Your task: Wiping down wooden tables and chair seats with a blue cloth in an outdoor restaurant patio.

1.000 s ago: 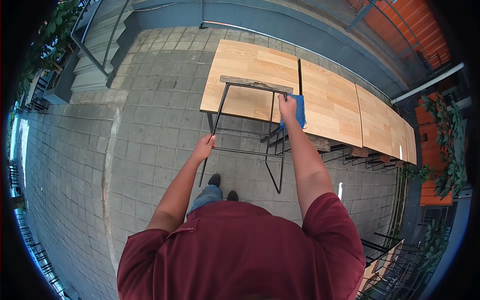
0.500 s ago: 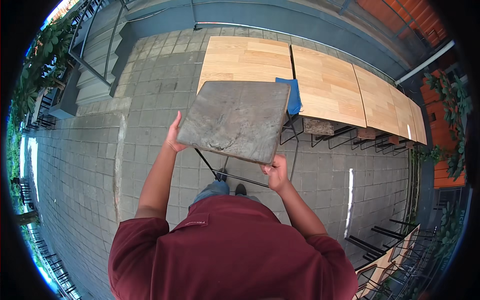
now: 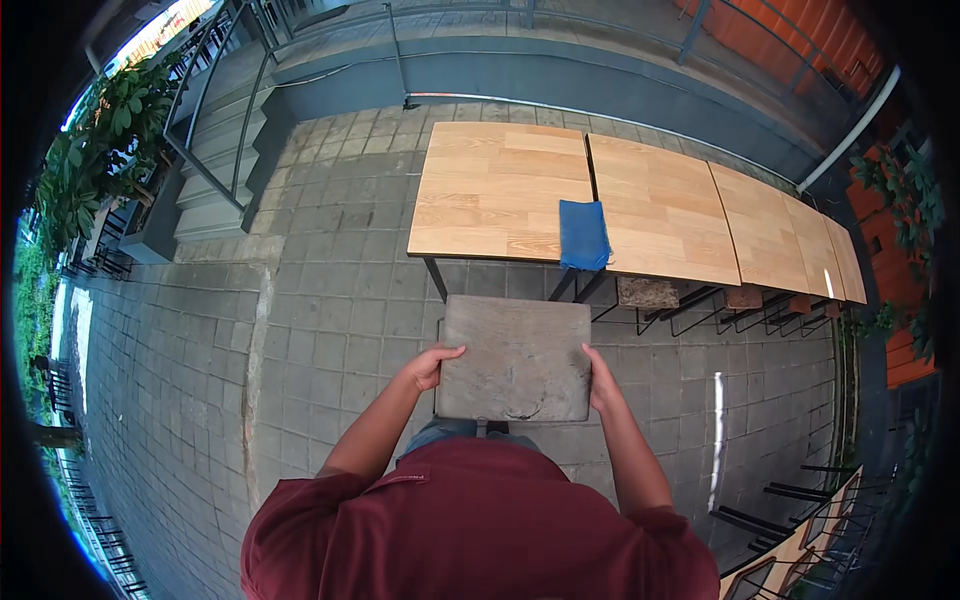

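Note:
A stool (image 3: 515, 360) with a worn, greyish-brown square wooden seat is in front of my body, its seat facing up; its legs are almost wholly hidden beneath. My left hand (image 3: 428, 366) grips the seat's left edge, thumb on top and fingers out of sight below. On the opposite edge, my right hand (image 3: 600, 378) holds the seat between thumb and fingers. Just beyond the stool stands a light wooden table (image 3: 490, 190). A blue cloth (image 3: 583, 235) hangs over its near edge, by the seam with the adjoining table.
More wooden tables (image 3: 660, 210) continue the row to the right, with stools (image 3: 648, 292) tucked under them. Grey steps with a railing (image 3: 220, 170) rise at the far left. Stacked furniture with black legs (image 3: 800, 530) lies at the lower right. Paving (image 3: 340, 320) surrounds me.
The stool has come lower and nearer to me, its seat now level and square to the table. My right hand shifted from the near corner to the right edge.

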`<move>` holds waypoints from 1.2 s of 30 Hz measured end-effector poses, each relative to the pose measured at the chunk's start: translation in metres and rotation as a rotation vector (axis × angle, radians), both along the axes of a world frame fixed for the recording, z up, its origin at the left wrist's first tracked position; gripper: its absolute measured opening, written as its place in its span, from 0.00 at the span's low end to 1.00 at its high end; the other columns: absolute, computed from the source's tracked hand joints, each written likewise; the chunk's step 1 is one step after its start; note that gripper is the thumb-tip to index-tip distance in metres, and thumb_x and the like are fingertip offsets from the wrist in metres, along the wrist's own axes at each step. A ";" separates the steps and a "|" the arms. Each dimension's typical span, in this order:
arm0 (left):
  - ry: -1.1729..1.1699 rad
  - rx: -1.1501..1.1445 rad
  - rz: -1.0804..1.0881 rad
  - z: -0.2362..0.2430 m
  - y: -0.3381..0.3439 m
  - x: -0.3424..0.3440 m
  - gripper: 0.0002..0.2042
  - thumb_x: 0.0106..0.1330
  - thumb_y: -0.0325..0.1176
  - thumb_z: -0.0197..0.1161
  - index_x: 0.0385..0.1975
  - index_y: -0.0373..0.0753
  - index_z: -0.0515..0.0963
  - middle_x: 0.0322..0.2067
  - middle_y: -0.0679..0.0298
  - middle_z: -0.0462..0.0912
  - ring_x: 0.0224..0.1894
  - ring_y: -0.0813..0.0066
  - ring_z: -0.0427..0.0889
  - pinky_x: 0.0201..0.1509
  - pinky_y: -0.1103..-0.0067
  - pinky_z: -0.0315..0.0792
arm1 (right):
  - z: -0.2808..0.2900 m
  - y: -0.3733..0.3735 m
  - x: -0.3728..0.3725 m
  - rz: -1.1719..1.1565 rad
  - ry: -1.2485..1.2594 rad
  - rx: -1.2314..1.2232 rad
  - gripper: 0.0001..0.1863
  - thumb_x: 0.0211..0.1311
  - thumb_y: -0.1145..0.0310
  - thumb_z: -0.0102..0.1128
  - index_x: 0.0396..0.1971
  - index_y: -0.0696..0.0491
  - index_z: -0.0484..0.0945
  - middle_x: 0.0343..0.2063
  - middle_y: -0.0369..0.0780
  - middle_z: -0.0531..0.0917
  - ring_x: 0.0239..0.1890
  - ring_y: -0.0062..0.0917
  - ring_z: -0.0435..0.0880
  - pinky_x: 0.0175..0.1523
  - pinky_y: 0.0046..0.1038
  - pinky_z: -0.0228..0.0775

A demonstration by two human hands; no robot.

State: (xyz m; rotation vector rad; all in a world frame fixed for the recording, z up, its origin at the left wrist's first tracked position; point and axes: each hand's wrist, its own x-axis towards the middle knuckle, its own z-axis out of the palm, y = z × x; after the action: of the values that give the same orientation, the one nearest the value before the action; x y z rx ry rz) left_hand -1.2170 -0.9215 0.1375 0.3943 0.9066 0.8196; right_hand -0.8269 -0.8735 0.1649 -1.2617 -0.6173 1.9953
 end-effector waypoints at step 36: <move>0.652 -0.058 0.342 -0.427 0.093 -0.015 0.27 0.72 0.46 0.76 0.62 0.32 0.81 0.55 0.59 0.88 0.56 0.71 0.85 0.64 0.73 0.75 | -0.435 0.079 -0.108 -0.167 -0.856 0.166 0.24 0.67 0.53 0.76 0.46 0.62 0.87 0.36 0.49 0.92 0.39 0.31 0.92 0.47 0.34 0.81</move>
State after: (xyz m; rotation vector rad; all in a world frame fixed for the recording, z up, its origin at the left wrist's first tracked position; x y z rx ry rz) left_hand -1.2318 -0.8287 -0.2891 0.4728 1.6331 0.9923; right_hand -0.9349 -0.7946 -0.2704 -1.9729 -1.0010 1.1753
